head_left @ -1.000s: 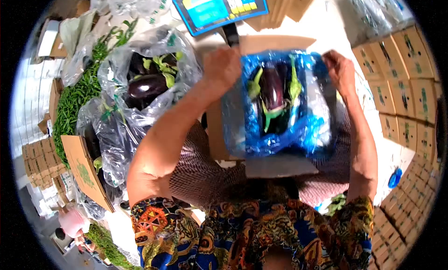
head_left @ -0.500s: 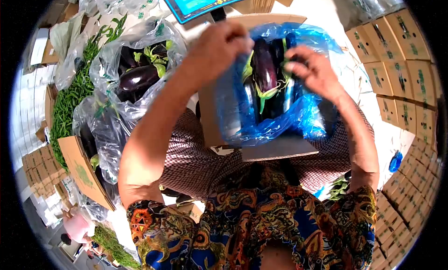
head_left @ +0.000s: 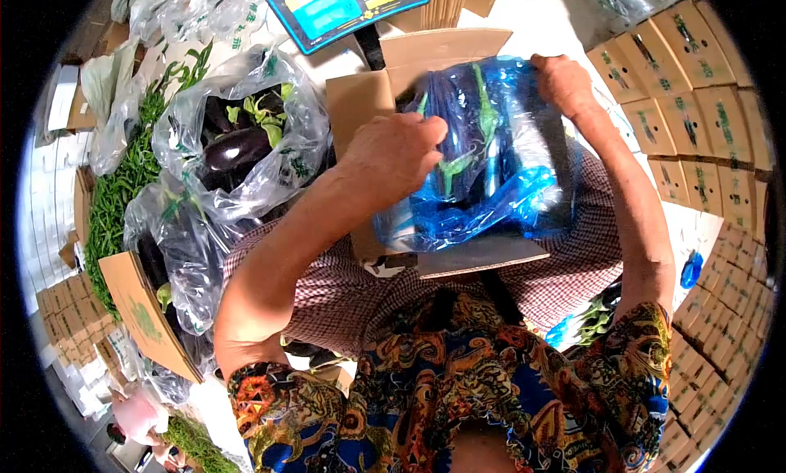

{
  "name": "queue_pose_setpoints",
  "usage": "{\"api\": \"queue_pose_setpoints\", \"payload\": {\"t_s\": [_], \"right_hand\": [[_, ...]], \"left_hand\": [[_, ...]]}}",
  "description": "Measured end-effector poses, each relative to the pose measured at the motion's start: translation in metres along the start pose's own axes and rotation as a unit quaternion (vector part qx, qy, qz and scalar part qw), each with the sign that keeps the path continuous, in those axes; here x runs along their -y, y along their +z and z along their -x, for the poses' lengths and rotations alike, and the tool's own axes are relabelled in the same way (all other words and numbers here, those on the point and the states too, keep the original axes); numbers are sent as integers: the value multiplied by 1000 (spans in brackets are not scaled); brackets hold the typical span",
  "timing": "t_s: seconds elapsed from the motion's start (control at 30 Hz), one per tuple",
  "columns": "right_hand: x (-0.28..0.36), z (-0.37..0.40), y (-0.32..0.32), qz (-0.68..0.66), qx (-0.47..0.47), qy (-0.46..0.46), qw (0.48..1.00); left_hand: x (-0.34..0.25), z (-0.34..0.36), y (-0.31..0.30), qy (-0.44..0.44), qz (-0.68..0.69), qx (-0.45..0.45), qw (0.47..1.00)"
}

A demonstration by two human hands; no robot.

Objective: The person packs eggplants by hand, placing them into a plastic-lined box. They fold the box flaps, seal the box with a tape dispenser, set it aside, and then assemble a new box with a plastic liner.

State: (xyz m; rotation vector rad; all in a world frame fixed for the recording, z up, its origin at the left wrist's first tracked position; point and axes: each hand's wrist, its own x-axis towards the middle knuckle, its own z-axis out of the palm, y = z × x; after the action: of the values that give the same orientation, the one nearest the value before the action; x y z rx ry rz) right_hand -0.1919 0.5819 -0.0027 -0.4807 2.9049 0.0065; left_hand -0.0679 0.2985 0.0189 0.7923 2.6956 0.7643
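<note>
Blue plastic, super thin and crinkly: that's the bag (head_left: 528, 196) lining the open cardboard box (head_left: 483, 259) in front of me, eggplants (head_left: 460, 117) inside. My right hand (head_left: 563, 84) has its far right edge pinched. Left hand (head_left: 399, 151) is curled at the other side, can't tell if it's got film. Probably light, slippery, tears easily, so imo grab gathered folds with 2 hands. Eggplants look weighty and bruisable; lift by the stems (head_left: 485, 113).

Long green peppers (head_left: 119, 199) heaped at left, crumpled clear plastic (head_left: 201, 15) at far left, stacked printed cartons (head_left: 692, 105) along the right, small blue bundle (head_left: 692, 270) beside them, person in pink (head_left: 139, 413) at near left
</note>
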Motion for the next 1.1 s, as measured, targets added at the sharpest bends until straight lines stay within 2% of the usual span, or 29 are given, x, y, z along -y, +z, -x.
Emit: {"api": "queue_pose_setpoints", "payload": {"t_s": [0.03,0.07,0.1,0.13,0.17,0.23,0.27,0.3,0.33,0.4,0.43,0.47,0.5,0.57,0.6,0.63,0.67,0.7,0.73,0.77,0.8,0.83,0.87,0.9,0.97,1.0,1.03,1.07,1.1], "right_hand": [[15,3,-3,11,27,-14,999],[29,16,-5,-163,18,-104,981],[46,36,-8,-331,11,-189,925],[64,51,-21,-300,117,-217,921],[70,65,-8,-358,113,-327,867],[83,86,-17,-329,163,-305,879],[75,90,-13,-328,117,-275,896],[61,94,-10,-323,73,-246,911],[47,98,-17,-383,115,-140,906],[20,111,-19,-312,91,-100,940],[11,120,-15,-278,83,-75,954],[3,125,-2,-198,78,-110,971],[3,128,0,-116,138,-114,977],[22,139,24,-27,211,-36,976],[24,140,33,-63,247,-105,961],[23,141,38,-99,281,-173,939],[24,146,43,-387,243,-241,856],[27,142,29,-498,401,-91,764],[34,137,8,-558,354,-58,749],[38,132,-10,-613,303,-25,729],[34,124,-15,-703,235,4,671],[31,114,-21,-781,163,32,602],[32,108,-29,-736,81,-63,669],[30,114,-44,-603,91,-37,792],[12,125,-29,-501,152,-42,851],[13,136,-24,-449,142,-47,881],[12,143,-19,-295,100,-97,945],[13,148,-21,-320,168,-69,930],[18,150,-27,-344,235,-41,908]], "left_hand": [[2,2,-4,-5,9,-7,1000],[2,6,-8,-13,20,-14,1000],[1,10,-12,-20,33,-19,999],[-3,13,-20,-40,80,34,995],[-4,16,-19,-13,90,41,995],[-6,27,-11,41,111,60,991],[-4,35,-2,90,91,48,991],[-8,42,5,89,84,49,991],[-12,49,10,89,76,49,992],[-21,57,21,94,75,29,992],[-25,57,30,62,77,42,994],[-31,55,40,30,79,55,995],[-36,53,50,-3,80,68,994],[-38,41,66,18,78,105,991],[-40,37,67,33,88,79,992],[-40,33,68,49,97,54,993],[-38,26,70,71,152,-4,986],[-34,18,71,91,206,-59,972],[-32,6,62,86,241,-99,962],[-29,0,48,88,179,-129,971],[-19,-10,45,77,153,-166,971],[-4,-17,37,125,103,-168,972],[2,-17,34,-27,81,-189,978],[12,-16,30,-64,105,-172,977],[37,-14,23,-140,155,-140,968],[35,-11,20,-156,149,-132,967],[29,-3,15,-174,143,-125,966],[25,4,13,-193,137,-116,965],[28,9,15,-152,95,-103,978]]}}
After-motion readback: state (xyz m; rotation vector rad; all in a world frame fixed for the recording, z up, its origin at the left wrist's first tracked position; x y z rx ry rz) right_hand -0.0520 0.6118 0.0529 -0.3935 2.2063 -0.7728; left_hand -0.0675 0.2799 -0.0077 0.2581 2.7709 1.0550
